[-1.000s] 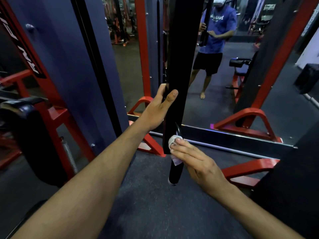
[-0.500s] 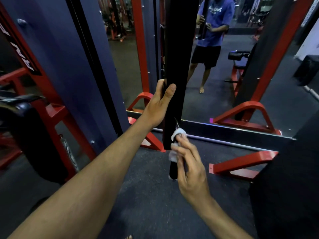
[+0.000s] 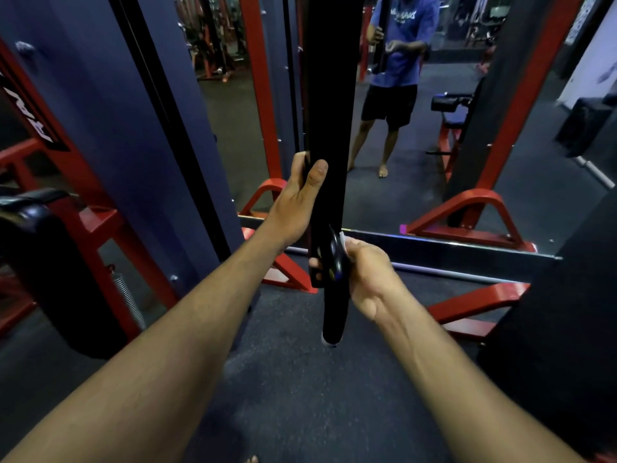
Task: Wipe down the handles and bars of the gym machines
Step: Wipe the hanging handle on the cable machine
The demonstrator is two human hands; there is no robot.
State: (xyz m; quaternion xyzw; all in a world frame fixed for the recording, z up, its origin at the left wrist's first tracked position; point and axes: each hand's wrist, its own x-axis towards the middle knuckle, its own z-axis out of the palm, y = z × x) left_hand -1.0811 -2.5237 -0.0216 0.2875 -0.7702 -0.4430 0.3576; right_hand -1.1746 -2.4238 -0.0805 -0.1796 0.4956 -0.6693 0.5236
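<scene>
Fingers (image 3: 315, 262) wrap vertical black bar (image 3: 334, 111), cloth (image 3: 343, 240) inside.

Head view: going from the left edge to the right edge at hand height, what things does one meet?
Black pad → spring → left hand → black bar → right hand → red floor foot.

big wall mirror (image 3: 394, 208) straight ahead with a reflected person in a blue shirt (image 3: 405, 38) and black shorts; dark rubber floor (image 3: 300, 396) underneath; a black padded roller (image 3: 50, 272) off on the left; navy panel (image 3: 110, 128) just beside it
</scene>
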